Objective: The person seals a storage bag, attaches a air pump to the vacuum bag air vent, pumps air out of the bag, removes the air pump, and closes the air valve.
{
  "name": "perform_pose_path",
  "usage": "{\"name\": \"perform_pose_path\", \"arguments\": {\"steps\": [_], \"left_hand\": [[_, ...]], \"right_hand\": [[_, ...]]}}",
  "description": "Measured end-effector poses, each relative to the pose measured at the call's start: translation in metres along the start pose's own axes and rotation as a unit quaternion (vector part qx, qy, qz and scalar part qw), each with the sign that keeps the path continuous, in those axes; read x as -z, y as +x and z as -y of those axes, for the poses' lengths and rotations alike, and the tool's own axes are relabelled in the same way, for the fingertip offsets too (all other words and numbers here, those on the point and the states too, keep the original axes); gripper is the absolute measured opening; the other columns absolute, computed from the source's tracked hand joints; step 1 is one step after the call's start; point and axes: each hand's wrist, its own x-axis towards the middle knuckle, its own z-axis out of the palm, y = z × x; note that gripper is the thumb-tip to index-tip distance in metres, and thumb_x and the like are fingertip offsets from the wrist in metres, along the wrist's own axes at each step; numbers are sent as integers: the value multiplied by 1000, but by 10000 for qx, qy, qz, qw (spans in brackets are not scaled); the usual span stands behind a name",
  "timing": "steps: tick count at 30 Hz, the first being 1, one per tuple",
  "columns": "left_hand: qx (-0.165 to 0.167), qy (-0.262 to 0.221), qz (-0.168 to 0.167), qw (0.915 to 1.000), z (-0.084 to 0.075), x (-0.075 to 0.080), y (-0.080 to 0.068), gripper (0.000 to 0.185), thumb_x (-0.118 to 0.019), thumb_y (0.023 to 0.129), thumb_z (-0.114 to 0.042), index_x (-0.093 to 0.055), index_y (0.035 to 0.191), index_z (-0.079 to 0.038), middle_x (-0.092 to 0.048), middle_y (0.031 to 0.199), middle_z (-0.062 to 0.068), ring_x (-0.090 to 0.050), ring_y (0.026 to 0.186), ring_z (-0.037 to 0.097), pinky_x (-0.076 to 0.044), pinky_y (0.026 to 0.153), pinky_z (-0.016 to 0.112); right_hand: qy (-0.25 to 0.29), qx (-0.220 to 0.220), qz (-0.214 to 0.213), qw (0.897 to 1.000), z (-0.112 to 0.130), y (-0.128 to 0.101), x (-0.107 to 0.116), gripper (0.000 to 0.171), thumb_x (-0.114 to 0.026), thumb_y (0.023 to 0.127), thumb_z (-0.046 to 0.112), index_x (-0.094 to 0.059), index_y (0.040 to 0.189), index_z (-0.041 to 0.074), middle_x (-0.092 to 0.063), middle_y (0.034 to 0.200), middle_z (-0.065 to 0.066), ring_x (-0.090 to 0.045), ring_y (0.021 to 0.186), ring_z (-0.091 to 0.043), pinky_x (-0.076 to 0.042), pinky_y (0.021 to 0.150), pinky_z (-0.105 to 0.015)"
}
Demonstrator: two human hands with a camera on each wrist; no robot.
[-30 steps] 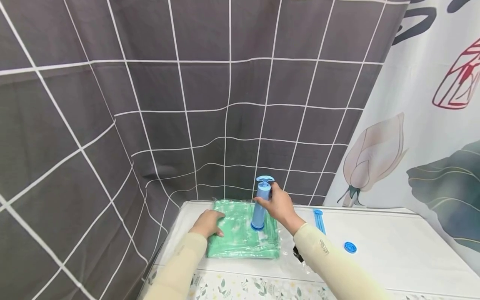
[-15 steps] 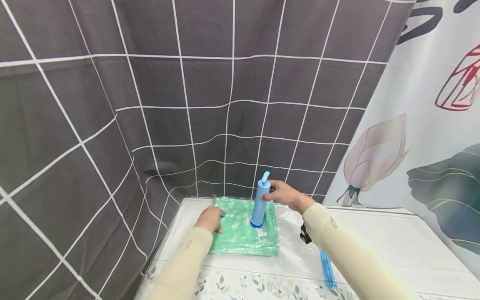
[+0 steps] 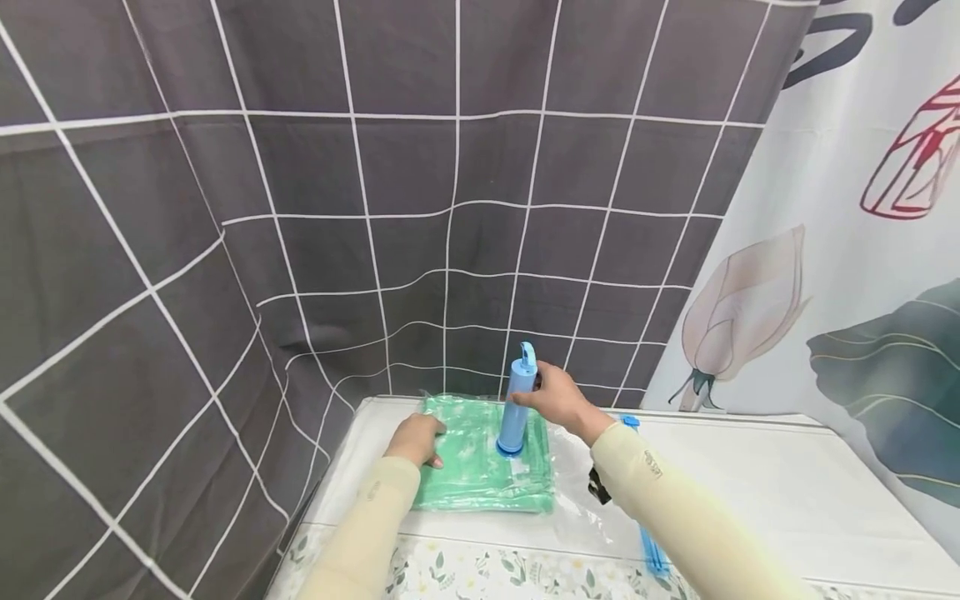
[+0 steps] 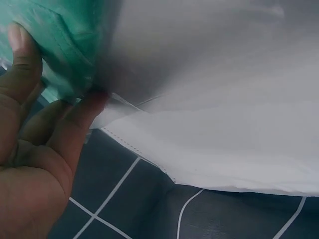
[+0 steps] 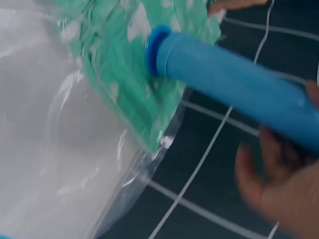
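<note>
Lower centre of frame, on the white counter [image 3: 750, 475]: my left hand [image 3: 415, 439] lies spread, pressing the left edge of the green bagged cloth [image 3: 480, 471]. Right of it, the blue pump [image 3: 517, 400] stands upright on the bag; my right hand [image 3: 558, 398] curls around its upper barrel.

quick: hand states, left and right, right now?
Left hand: open, presses on the vacuum bag of green fabric.
Right hand: grips the blue hand pump barrel.
</note>
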Motion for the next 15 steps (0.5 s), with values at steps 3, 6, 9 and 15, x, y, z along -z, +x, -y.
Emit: {"name": "perform_pose_path", "arguments": {"steps": [3,6,9,15], "left_hand": [[-43,27,-42,10000,17,-15,17,79,-99,65,-15,-79,140,-6,-75,148,23,-67,143,51,-53,126,66],[-58,-6,-70,10000,32,-30,32,82,-101,63,-18,-79,142,-10,-75,149,22,-67,143,52,-52,125,67],[-99,29,-129,9999,40,-42,40,83,-101,64,-20,-78,143,-11,-74,150,22,-66,143,53,-52,125,67],[48,-188,-101,9998,12,-14,11,79,-98,65,-13,-78,141,-5,-74,149,24,-66,144,52,-51,128,66]], "right_hand": [[497,178,558,9970,-4,6,7,55,-80,98,12,-62,147,-7,-76,141,-27,-74,131,-39,-63,116,-57],[721,241,811,9938,-5,7,9,72,-79,99,12,-48,161,-7,-67,153,-31,-67,143,-45,-57,124,-62],[481,134,573,9971,-4,2,3,91,-86,102,25,-34,171,-4,-63,159,-31,-65,147,-46,-58,122,-62],[-188,-191,-472,9985,-4,-5,-10,96,-91,98,40,-42,169,-3,-70,151,-28,-72,137,-44,-63,113,-60]]}}
